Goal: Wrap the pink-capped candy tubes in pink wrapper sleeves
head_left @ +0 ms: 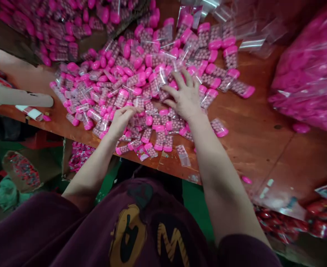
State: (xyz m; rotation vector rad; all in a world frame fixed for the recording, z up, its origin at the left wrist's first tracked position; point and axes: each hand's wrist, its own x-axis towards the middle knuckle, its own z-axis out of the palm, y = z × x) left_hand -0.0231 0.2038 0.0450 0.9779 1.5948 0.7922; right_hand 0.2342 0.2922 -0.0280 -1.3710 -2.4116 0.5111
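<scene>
A wide pile of small clear candy bottles [121,98] with bright pink caps and pale pink balls inside covers the table. At the pile's near middle, my left hand [121,120] lies palm down, its fingers drawn together over the bottles; what may be in them is hidden. Further right, my right hand [186,97] reaches into the pile with its fingers spread and their tips touching bottles. Near the table's front edge lie a small pink printed sachet [141,152] and an uncapped clear bottle [183,155].
A big clear bag of pink caps [310,74] stands at the right. Empty clear bottles [254,42] lie at the back. Left are a pale cylindrical container [19,95] and, below the edge, a carton of pink packets [80,155]. Red packets [280,224] fill the lower right.
</scene>
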